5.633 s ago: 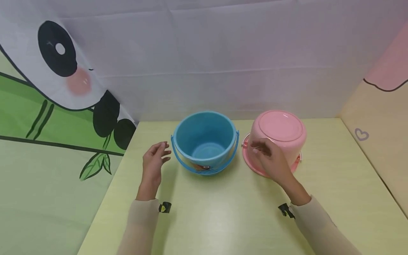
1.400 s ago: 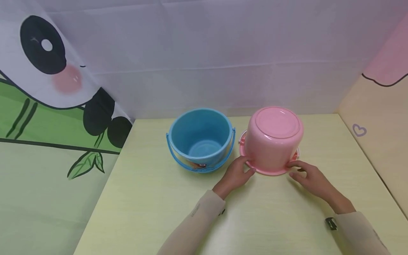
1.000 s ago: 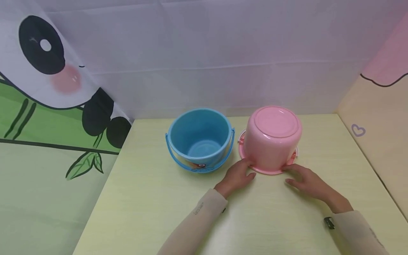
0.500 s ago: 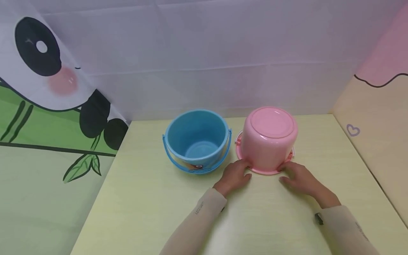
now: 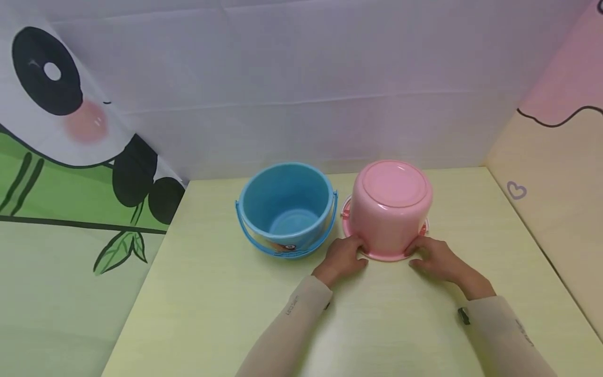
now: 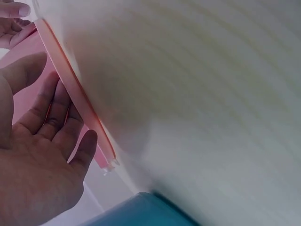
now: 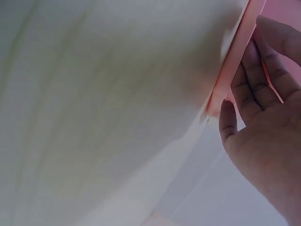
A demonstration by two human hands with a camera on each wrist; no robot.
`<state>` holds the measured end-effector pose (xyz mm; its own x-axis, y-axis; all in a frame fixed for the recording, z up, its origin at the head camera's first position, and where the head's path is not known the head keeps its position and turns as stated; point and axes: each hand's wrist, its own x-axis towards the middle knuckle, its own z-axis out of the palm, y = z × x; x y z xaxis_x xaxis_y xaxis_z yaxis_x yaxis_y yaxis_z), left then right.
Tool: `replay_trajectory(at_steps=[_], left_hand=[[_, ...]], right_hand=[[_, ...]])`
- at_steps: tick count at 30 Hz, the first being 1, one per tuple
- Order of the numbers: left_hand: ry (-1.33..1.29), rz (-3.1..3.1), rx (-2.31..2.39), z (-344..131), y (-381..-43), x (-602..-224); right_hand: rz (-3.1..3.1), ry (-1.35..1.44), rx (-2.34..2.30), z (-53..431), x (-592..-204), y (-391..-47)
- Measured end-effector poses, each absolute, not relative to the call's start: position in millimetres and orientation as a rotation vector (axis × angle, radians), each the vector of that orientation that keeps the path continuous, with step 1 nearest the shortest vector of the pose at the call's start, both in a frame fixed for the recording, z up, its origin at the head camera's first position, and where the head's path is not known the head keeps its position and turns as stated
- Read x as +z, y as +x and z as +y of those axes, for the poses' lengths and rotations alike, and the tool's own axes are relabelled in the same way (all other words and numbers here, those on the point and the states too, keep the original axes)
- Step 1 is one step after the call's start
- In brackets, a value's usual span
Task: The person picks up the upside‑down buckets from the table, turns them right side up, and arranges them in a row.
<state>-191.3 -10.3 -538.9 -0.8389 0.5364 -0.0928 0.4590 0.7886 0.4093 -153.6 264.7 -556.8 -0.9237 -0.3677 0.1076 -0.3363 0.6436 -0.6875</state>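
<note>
An upside-down pink bucket stands on the table, its rim down and its base up. My left hand touches the near left of its rim with extended fingers, the thumb held apart. At the near right, my right hand has its fingers against the bucket's lower wall and rim; its thumb also stands away. To the left is an upright blue bucket, open at the top, with its blue handle hanging down at the front.
The pale yellow table meets a white cloth backdrop behind the buckets. A printed panel rises at the left, a peach and pink one at the right.
My left hand has come from left of the blue bucket to the pink one's near rim; my right hand has lowered to that rim. Lately the right has edged inward as the view shifts right.
</note>
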Motion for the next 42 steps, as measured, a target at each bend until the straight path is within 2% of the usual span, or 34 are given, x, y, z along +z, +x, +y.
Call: replay_trajectory(at_steps=[12,27,42], left_hand=[[0.792,2.761,0.505,-14.7,-185.7,-537.5],[0.753,2.836,0.587,-14.5,-173.0,-543.6],[0.780,2.932,0.816,-19.6,-173.1,-534.8]], right_hand=[[2.744,-0.523,-1.149,257.9,-552.7,-150.6],[2.756,-0.606,-1.140,258.9,-557.2,-146.7],[2.828,-0.699,-1.190,253.0,-541.2,-138.5]])
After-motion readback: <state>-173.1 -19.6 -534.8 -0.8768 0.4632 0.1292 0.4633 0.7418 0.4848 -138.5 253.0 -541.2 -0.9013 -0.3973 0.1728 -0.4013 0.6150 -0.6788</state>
